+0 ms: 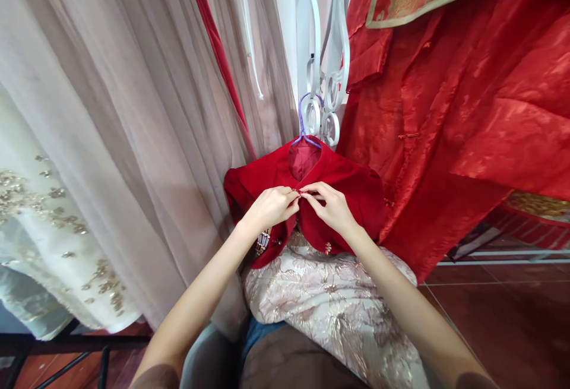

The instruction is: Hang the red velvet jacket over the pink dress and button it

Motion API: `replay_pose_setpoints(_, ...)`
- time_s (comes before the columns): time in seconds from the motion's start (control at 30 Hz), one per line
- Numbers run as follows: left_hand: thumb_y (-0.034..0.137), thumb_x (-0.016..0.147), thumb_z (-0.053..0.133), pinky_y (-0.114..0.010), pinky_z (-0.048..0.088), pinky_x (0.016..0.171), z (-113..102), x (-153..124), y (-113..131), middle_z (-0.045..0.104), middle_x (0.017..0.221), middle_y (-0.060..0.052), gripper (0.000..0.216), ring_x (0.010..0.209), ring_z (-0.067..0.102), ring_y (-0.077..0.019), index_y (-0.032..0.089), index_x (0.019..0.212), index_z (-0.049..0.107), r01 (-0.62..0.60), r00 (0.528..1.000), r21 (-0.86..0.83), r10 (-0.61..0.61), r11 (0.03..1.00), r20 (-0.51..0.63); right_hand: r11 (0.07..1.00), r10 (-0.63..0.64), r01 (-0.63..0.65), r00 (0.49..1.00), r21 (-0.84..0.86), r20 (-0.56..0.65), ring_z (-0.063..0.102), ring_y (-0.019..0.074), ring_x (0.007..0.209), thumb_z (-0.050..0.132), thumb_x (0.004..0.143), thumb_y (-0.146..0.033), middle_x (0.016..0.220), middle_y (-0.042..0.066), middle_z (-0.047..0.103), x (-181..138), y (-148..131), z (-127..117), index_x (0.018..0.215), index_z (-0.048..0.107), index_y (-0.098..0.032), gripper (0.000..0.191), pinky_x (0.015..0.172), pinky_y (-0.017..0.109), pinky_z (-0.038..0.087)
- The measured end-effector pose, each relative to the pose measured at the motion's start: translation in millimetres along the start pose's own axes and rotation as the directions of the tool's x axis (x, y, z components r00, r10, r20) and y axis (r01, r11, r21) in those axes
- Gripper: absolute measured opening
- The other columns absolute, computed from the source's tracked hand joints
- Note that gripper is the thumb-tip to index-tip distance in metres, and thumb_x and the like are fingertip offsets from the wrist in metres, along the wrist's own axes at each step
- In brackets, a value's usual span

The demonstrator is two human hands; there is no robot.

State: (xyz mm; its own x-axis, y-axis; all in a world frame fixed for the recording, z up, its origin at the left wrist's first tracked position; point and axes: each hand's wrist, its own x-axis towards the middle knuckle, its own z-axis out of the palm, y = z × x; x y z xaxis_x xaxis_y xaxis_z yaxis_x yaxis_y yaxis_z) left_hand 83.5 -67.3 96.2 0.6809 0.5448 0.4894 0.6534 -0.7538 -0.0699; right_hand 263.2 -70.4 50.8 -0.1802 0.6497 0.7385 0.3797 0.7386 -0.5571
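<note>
A short red velvet-like jacket point(351, 199) hangs on a purple hanger point(301, 122). My left hand point(276, 206) is closed in a pinch at the jacket's front edge, just under the collar opening. Meeting it from the other side, my right hand point(328, 205) pinches the same spot, fingertips almost touching. Whatever small fastening lies between the fingers is mostly hidden. Jewelled trim point(263, 240) shows below my left wrist, and a small gold ornament point(328, 249) sits on the jacket's lower right front. Beneath the jacket spreads a pale, gold-patterned brocade fabric point(329, 294).
A white scrolled metal stand point(332, 92) rises behind the hanger. Sheer pinkish-grey fabric point(133, 110) hangs at left, beside a white gown with gold beading point(107, 282). Red satin garments point(445, 110) fill the right side, above a red tiled floor point(516, 300).
</note>
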Motion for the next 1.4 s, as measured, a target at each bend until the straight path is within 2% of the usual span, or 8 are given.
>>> replay_pose_setpoints(0.2, 0.018, 0.088, 0.045, -0.024, 0.043, 0.061, 3, 2, -9, 0.062, 0.071, -0.004, 0.023, 0.065, 0.059, -0.0142, 0.016, 0.077, 0.065, -0.061, 0.998, -0.036, 0.061, 0.998, -0.008, 1.000, -0.019, 0.019, 1.000, -0.002, -0.003, 0.065, 0.0186, 0.090, 0.047, 0.093, -0.031, 0.098, 0.004, 0.066, -3, 0, 4, 0.099, 0.062, -0.025, 0.017, 0.082, 0.037, 0.060)
replay_pose_setpoints(0.43, 0.023, 0.087, 0.046, -0.023, 0.042, 0.062, 1, 6, -16, 0.064, 0.073, -0.005, 0.024, 0.065, 0.059, -0.0136, 0.017, 0.079, 0.068, -0.086, 0.996, -0.117, 0.090, 0.989, 0.028, 0.998, -0.057, 0.060, 0.995, -0.035, 0.080, 0.065, 0.0186, 0.093, 0.045, 0.092, -0.027, 0.102, 0.005, 0.064, -1, 1, -1, 0.105, 0.057, -0.024, 0.018, 0.083, 0.037, 0.060)
replay_pose_setpoints(0.7, 0.025, 0.088, 0.049, -0.021, 0.039, 0.061, -6, 12, -27, 0.066, 0.075, -0.003, 0.024, 0.063, 0.058, -0.0113, 0.018, 0.084, 0.071, -0.110, 0.988, -0.280, 0.136, 0.954, 0.077, 0.990, -0.109, 0.119, 0.984, -0.068, 0.140, 0.064, 0.0155, 0.080, 0.053, 0.083, -0.022, 0.095, 0.003, 0.065, 12, 4, -7, 0.101, 0.056, -0.022, 0.019, 0.075, 0.033, 0.061)
replay_pose_setpoints(0.93, 0.025, 0.087, 0.051, -0.020, 0.035, 0.055, -3, 14, -26, 0.067, 0.065, -0.001, 0.022, 0.054, 0.054, -0.0092, 0.015, 0.082, 0.070, 0.048, 0.997, -0.330, -0.024, 0.943, 0.077, 0.994, -0.102, 0.104, 0.992, -0.030, 0.078, 0.064, 0.0139, 0.077, 0.053, 0.082, -0.022, 0.089, 0.002, 0.064, 13, 9, -1, 0.097, 0.057, -0.021, 0.015, 0.070, 0.031, 0.062)
replay_pose_setpoints(1.07, 0.023, 0.085, 0.053, -0.020, 0.034, 0.052, -5, 18, -26, 0.063, 0.056, 0.000, 0.022, 0.049, 0.051, -0.0085, 0.014, 0.073, 0.068, 0.084, 0.992, -0.332, -0.048, 0.940, 0.116, 0.993, -0.111, 0.113, 0.991, -0.036, 0.072, 0.063, 0.0136, 0.077, 0.053, 0.082, -0.020, 0.089, 0.002, 0.064, 11, 10, 3, 0.096, 0.058, -0.021, 0.015, 0.070, 0.029, 0.061)
replay_pose_setpoints(1.17, 0.022, 0.084, 0.053, -0.019, 0.037, 0.054, -5, 21, -27, 0.065, 0.059, -0.001, 0.019, 0.053, 0.056, -0.0098, 0.015, 0.073, 0.067, 0.121, 0.986, -0.358, -0.070, 0.926, 0.152, 0.995, -0.097, 0.099, 0.993, -0.019, 0.065, 0.063, 0.0136, 0.078, 0.053, 0.083, -0.022, 0.089, 0.002, 0.064, 10, 12, 4, 0.094, 0.058, -0.021, 0.012, 0.070, 0.029, 0.061)
replay_pose_setpoints(1.27, 0.026, 0.085, 0.052, -0.020, 0.043, 0.058, 0, 18, -25, 0.067, 0.065, -0.001, 0.020, 0.058, 0.060, -0.0117, 0.015, 0.077, 0.066, 0.235, 0.969, -0.459, -0.171, 0.857, 0.176, 0.999, -0.049, 0.049, 0.998, 0.009, 0.034, 0.063, 0.0132, 0.076, 0.053, 0.083, -0.024, 0.087, 0.001, 0.064, 8, 13, 6, 0.091, 0.058, -0.021, 0.010, 0.068, 0.028, 0.060)
replay_pose_setpoints(1.4, 0.043, 0.083, 0.055, -0.023, 0.051, 0.058, 14, 7, -18, 0.067, 0.075, -0.003, 0.029, 0.065, 0.063, -0.0137, 0.015, 0.081, 0.062, 0.384, 0.921, -0.687, -0.307, 0.617, 0.239, 1.000, 0.016, -0.015, 0.999, 0.011, -0.047, 0.063, 0.0136, 0.073, 0.056, 0.080, -0.023, 0.083, 0.001, 0.064, 2, 8, 11, 0.088, 0.056, -0.021, 0.008, 0.068, 0.028, 0.059)
